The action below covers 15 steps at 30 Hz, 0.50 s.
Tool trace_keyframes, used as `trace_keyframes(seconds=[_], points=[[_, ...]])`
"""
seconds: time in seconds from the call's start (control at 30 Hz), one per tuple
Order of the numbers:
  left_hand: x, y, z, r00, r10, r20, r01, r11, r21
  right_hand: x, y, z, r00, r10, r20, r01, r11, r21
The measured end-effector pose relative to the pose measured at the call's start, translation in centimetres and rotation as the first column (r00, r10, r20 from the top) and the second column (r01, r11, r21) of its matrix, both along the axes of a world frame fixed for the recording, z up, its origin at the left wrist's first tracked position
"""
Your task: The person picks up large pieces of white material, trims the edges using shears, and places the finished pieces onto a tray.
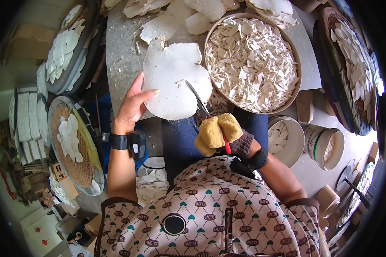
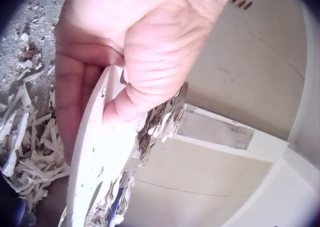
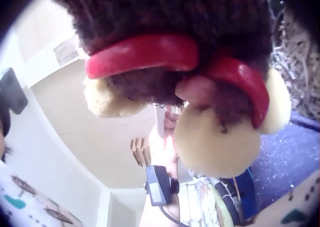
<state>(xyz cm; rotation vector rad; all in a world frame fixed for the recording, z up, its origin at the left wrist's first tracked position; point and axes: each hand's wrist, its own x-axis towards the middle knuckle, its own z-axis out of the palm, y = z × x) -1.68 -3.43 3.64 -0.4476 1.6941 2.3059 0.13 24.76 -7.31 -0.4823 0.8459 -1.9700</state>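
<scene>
In the head view my left hand (image 1: 134, 102) grips the left edge of a flat white slab (image 1: 169, 94) with a lobed outline, thumb on its upper face. The left wrist view shows the slab (image 2: 102, 152) edge-on between thumb and fingers. My right hand (image 1: 244, 143), in a dark knitted glove, holds scissors (image 1: 195, 93) with red handles. Yellow sponge pads (image 1: 212, 132) surround the fingers and handles. The blades overlap the slab's right part, beside a small rough patch. In the right wrist view the gloved fingers pass through the red handle loops (image 3: 145, 54).
A round basin (image 1: 297, 55) heaped with white chips stands right of the slab on a grey metal table (image 1: 122, 51). More slabs (image 1: 201, 13) lie along its back. Two buckets (image 1: 298, 147) stand at lower right. Round woven trays (image 1: 53, 128) carry white pieces on both sides.
</scene>
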Motion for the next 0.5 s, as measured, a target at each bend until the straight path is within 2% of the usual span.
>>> trace_keyframes(seconds=[0.03,0.07,0.17,0.27,0.37,0.47,0.5], points=[[0.0,0.0,0.0,1.000,-0.022,0.012,0.022,1.000,-0.012,-0.1,0.0,0.2,0.999,0.010,-0.050,-0.008,0.999,0.036],[0.0,0.1,0.0,0.999,-0.045,0.023,0.046,0.999,-0.024,-0.1,-0.1,0.3,0.996,0.040,0.076,-0.044,0.998,0.052],[-0.3,0.3,-0.1,0.996,-0.083,0.026,0.084,0.996,-0.034,-0.4,-0.3,1.8,0.941,-0.077,-0.329,0.135,0.979,0.156],[-0.4,0.3,-0.6,0.996,-0.081,0.041,0.082,0.997,-0.009,-0.1,-0.4,0.4,0.958,-0.082,-0.276,0.141,0.969,0.204],[-0.3,0.4,-0.5,0.996,-0.064,0.064,0.064,0.998,0.006,0.0,-0.4,0.8,0.951,-0.083,-0.297,0.152,0.965,0.214],[-0.6,0.3,-0.4,0.994,-0.083,0.076,0.083,0.997,0.001,-0.4,-0.4,1.2,0.994,-0.097,-0.057,0.104,0.986,0.127],[-0.6,0.1,-0.5,0.993,-0.092,0.080,0.092,0.996,-0.004,-0.7,-0.4,1.5,0.989,-0.087,-0.122,0.105,0.984,0.145]])
